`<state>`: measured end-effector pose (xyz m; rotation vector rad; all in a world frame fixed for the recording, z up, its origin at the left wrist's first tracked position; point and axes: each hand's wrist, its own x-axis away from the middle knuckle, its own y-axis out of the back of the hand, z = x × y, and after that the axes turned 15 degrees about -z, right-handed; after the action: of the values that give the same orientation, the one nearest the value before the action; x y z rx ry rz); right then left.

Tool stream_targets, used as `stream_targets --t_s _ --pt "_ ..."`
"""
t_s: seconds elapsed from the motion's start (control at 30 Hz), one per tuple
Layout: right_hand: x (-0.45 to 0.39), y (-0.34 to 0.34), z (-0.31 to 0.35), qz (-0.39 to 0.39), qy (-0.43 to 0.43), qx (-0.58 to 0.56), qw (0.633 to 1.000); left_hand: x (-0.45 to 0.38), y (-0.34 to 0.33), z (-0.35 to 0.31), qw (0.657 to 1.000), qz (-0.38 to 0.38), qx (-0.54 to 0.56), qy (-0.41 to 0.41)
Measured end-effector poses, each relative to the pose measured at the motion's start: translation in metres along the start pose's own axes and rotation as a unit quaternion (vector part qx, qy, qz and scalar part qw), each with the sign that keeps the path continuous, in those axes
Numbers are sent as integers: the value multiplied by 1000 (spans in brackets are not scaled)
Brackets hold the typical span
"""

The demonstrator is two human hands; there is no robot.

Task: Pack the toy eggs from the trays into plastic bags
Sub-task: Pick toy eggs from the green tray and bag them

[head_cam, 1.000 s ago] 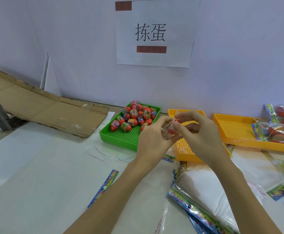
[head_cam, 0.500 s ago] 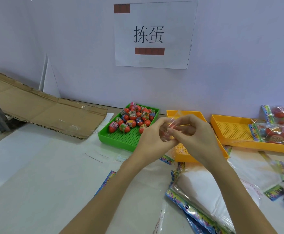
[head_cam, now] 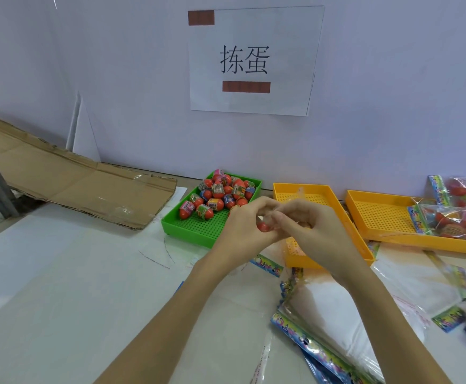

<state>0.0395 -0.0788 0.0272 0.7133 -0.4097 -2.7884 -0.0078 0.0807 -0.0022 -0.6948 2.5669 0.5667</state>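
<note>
my left hand [head_cam: 242, 228] pinches a red toy egg [head_cam: 263, 226]; my right hand [head_cam: 316, 231] grips a clear plastic bag [head_cam: 295, 217] above the tabletop's far edge; next, i judge, the egg goes inside.

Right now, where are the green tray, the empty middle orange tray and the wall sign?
green tray [head_cam: 198, 231], head view, bare perforated floor.
middle orange tray [head_cam: 313, 196], head view, bare floor.
wall sign [head_cam: 254, 31], head view, blank paper.

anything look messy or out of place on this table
Nothing spilled or broken. The empty printed plastic bags lie in a loose, skewed heap at the front right, one partly under the middle orange plastic tray. A torn flattened brown cardboard sheet leans against the wall at the left.
</note>
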Motion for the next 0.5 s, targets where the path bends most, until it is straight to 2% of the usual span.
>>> stream_targets --t_s 0.13,0.3,0.37,0.43,0.5 --pt "-1 4 -1 -99 50 32 993 0 2 -1 999 11 22 38" --pt "-1 10 2 -255 114 92 956 0 3 -2 994 18 9 107" --pt "-2 7 8 -250 133 95 954 1 1 -3 988 -7 41 151" --pt "-1 -5 18 -193 148 89 966 1 -2 -4 975 -31 108 194" --pt "-2 -25 29 -125 163 103 973 3 -5 -4 970 -32 122 209"
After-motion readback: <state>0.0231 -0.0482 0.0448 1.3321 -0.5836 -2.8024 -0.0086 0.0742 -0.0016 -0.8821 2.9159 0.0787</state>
